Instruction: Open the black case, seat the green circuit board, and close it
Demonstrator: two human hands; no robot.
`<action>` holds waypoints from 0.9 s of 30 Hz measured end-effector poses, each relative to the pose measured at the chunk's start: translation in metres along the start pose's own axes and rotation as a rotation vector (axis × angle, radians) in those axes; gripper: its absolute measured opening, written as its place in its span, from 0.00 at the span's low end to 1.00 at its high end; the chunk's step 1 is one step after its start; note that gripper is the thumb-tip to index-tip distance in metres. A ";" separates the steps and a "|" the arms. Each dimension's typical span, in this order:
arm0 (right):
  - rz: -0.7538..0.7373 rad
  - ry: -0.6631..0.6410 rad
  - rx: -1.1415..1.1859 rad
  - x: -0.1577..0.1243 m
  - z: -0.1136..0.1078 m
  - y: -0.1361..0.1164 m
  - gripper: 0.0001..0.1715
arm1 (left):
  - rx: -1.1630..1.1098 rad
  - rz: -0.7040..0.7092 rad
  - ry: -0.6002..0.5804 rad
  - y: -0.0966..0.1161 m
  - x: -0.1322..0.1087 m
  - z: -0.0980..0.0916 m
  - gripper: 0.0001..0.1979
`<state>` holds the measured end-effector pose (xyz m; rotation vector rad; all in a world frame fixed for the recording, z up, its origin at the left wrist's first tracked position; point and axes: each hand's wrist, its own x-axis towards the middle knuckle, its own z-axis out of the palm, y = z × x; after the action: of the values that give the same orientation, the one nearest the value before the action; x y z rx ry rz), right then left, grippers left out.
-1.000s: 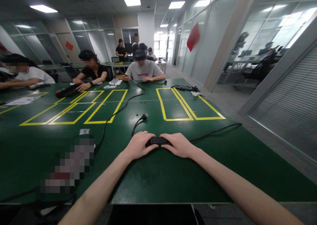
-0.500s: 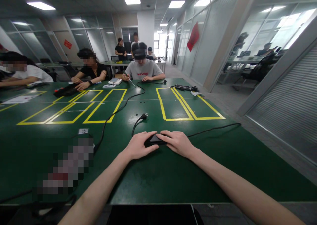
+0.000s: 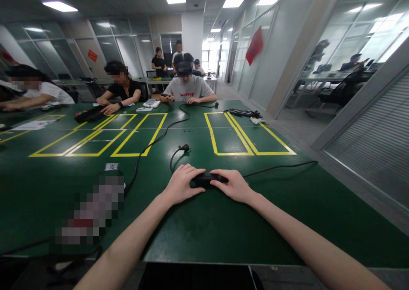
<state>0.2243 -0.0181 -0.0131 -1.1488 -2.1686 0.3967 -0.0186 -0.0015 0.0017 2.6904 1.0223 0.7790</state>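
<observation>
A black power adapter [image 3: 206, 179] lies crosswise at the middle of the green table [image 3: 204, 234]. My left hand [image 3: 184, 182] grips its left end, thumb on the near side and fingers on the far side. At the other end, my right hand [image 3: 232, 185] holds it the same way. From behind my left hand a short black cord curves up to a plug [image 3: 185, 147], which rests on the table with its prongs to the right. A thin black cable [image 3: 281, 167] runs rightward from my right hand to the table's edge.
Left of me lies a blurred-out object [image 3: 96, 209], with a small white label [image 3: 111, 167] above it. A long black cord [image 3: 156, 140] crosses to the far side. Yellow tape outlines [image 3: 234, 154] mark the tabletop. A co-worker [image 3: 188, 87] sits opposite; others sit at left.
The adapter has turned so a long side face now shows towards me. My fingers have shifted from its top to its far side. The whole view has moved slightly.
</observation>
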 end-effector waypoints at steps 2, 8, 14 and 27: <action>-0.070 0.012 -0.069 -0.001 -0.001 0.000 0.16 | -0.020 -0.020 0.000 0.000 0.000 0.001 0.25; -0.261 -0.087 -0.201 -0.002 -0.010 -0.008 0.28 | -0.030 -0.043 -0.023 0.003 0.001 0.001 0.15; -0.291 -0.228 -0.392 -0.001 -0.013 -0.012 0.32 | -0.098 -0.114 -0.091 0.005 0.001 0.001 0.15; 0.379 0.496 -0.016 0.012 -0.048 0.076 0.30 | -0.043 0.022 0.090 -0.005 -0.001 0.007 0.15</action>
<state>0.2986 0.0339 -0.0133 -1.4900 -1.5326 0.2214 -0.0183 0.0018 -0.0061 2.6564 0.9848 0.9231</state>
